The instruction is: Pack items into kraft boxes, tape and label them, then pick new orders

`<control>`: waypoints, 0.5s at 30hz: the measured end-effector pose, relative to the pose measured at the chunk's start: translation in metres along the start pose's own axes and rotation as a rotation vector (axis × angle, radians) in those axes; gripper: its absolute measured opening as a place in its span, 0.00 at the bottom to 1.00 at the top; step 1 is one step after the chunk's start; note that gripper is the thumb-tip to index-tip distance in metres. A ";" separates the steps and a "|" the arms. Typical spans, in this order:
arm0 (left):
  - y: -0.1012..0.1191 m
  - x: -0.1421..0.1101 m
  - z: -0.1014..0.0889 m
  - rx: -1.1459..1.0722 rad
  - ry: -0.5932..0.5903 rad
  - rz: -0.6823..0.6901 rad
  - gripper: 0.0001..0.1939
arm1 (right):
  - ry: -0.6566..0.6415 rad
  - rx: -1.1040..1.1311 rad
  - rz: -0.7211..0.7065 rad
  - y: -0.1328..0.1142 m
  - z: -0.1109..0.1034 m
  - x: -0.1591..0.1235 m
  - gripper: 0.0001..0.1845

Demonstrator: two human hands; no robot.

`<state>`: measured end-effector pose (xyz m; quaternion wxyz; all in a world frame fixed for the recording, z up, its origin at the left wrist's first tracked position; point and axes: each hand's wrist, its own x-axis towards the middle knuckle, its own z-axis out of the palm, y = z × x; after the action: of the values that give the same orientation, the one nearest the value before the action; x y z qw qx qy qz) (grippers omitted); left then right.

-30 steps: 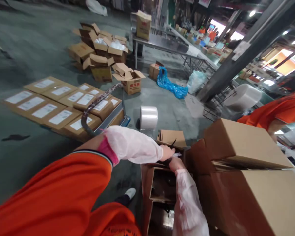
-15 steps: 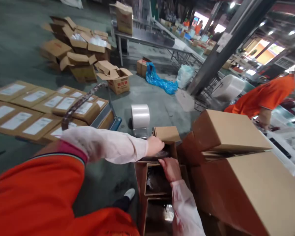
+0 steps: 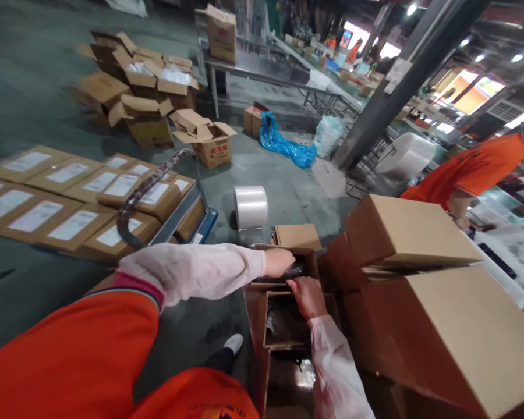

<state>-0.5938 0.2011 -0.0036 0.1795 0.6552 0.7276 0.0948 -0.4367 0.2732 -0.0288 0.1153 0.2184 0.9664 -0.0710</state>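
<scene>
A row of open cardboard boxes runs away from me. My left hand [image 3: 279, 263] is over the left side of the farthest box [image 3: 309, 256], its fingers curled and partly hidden. Just beside its fingertips lies a dark item in clear plastic wrap [image 3: 295, 270], inside that box. My right hand [image 3: 308, 298] is closed at the near wall of the same box, with bent fingers at the rim. Below it is the middle box [image 3: 273, 337], which holds something dark and shiny. Closest to me, another open box [image 3: 283, 384] contains clear plastic.
Large cartons [image 3: 423, 233] are stacked to the right, near a co-worker in an orange shirt [image 3: 467, 169]. A plastic wrap roll [image 3: 250, 206] stands beyond the boxes. Labelled cartons [image 3: 74, 224] lie on a blue-framed cart [image 3: 209, 224] to the left. A dark pillar [image 3: 375, 93] rises behind.
My left hand has shifted slightly right and down, and more of the wrapped dark item shows beside it. My right hand stays at the box's near rim. The view has moved a little.
</scene>
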 end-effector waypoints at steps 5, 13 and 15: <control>-0.039 -0.030 -0.039 0.110 -0.005 -0.286 0.14 | 0.063 0.065 -0.007 -0.004 -0.001 -0.008 0.20; -0.023 -0.050 -0.009 0.212 -0.161 -0.461 0.43 | 0.322 0.241 -0.068 -0.024 -0.021 -0.050 0.09; -0.003 -0.056 -0.002 0.322 -0.082 -0.476 0.41 | 0.250 0.252 -0.114 -0.038 -0.032 -0.083 0.10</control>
<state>-0.5928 0.1457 0.0054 0.1196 0.4895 0.8587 -0.0935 -0.3868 0.2117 0.0266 -0.0380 0.1832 0.9675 -0.1700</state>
